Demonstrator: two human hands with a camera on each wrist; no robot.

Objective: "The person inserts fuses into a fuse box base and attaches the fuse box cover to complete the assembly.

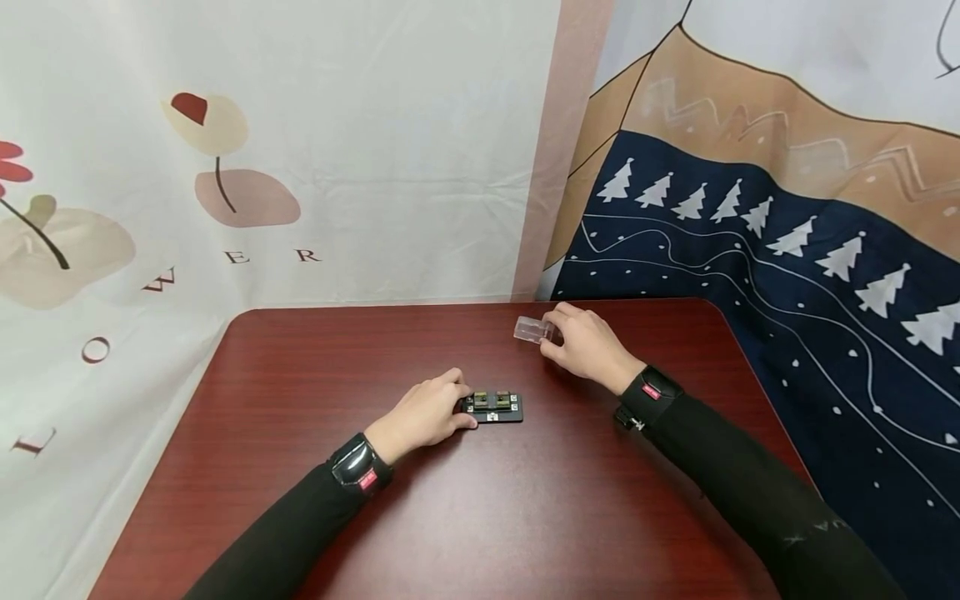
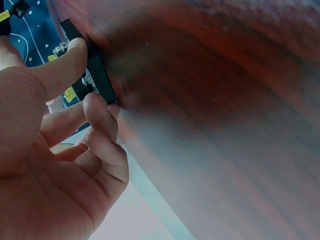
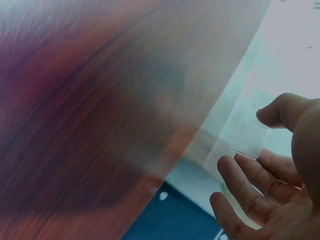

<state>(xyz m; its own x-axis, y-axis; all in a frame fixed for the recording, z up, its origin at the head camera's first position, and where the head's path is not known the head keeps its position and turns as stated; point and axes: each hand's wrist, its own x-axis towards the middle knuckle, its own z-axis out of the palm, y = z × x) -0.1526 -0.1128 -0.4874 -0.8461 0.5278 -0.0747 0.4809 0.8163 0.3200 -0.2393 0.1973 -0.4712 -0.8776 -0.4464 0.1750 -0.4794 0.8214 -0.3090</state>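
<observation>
Around the left end of a small black block with metal terminals and yellowish parts, my left hand curls its thumb and fingers. The block sits low at the middle of the table; the left wrist view shows the thumb across its black base. Farther back and to the right, my right hand holds the right end of a clear plastic cover between thumb and fingers. This cover is see-through and faint in the right wrist view. Whether it touches the table cannot be told.
The dark red wooden table has rounded back corners. Behind it hangs a pale cloth with flower prints and letters. A navy and tan cloth with tree prints hangs at the right.
</observation>
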